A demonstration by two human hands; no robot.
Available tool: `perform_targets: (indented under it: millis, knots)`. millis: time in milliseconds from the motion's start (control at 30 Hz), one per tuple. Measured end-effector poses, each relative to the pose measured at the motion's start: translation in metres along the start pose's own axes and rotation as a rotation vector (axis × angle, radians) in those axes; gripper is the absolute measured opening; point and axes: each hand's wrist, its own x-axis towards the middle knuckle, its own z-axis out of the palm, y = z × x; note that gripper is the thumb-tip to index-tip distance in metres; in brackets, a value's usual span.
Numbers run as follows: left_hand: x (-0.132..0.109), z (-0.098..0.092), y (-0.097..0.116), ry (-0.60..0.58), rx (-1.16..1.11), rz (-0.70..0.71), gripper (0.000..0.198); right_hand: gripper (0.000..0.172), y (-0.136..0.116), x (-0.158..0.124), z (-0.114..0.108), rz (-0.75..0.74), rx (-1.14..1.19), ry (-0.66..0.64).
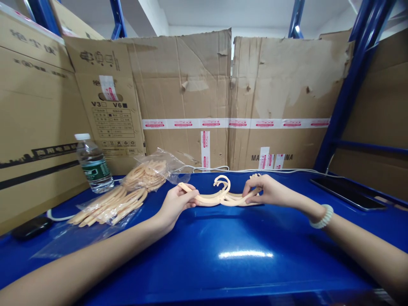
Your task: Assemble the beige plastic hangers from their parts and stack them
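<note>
Cream-coloured plastic hangers [210, 199] lie together at the middle of the blue surface, their hooks curling upward. At their left end, my left hand [179, 202] pinches an arm of a hanger between thumb and fingers. My right hand [263, 191] closes on the right end of the hangers, its fingers partly covering them. Just behind that hand, a small ridged cream piece shows. How many hangers are stacked here I cannot make out. To the left, a clear plastic bag [159, 163] partly covers more cream hanger parts [108, 206].
A water bottle [94, 163] stands at the left, with a black rounded object [32, 228] near it. A dark phone-like slab [347, 193] lies at the right. Cardboard sheets [185, 93] wall the back, a white cable [287, 171] running along their foot. Blue posts [342, 97] frame the shelf.
</note>
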Motion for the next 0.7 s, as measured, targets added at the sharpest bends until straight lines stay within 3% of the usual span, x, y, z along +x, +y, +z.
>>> perform_targets:
  millis: [100,267,500,700]
  knots:
    - [0.002,-0.001,0.0,0.067,0.121,0.069,0.033,0.008,-0.003,-0.001,0.001,-0.04,-0.227,-0.037]
    - [0.009,-0.006,-0.005,0.152,0.28,0.149,0.027,0.004,-0.011,-0.002,0.002,0.009,-0.362,-0.117]
    - [0.009,-0.012,-0.007,0.202,0.429,0.243,0.016,0.004,-0.011,-0.003,0.005,-0.032,-0.269,-0.177]
    - [0.01,-0.011,-0.007,0.154,0.532,0.275,0.013,0.007,-0.008,-0.004,0.007,-0.03,-0.296,-0.186]
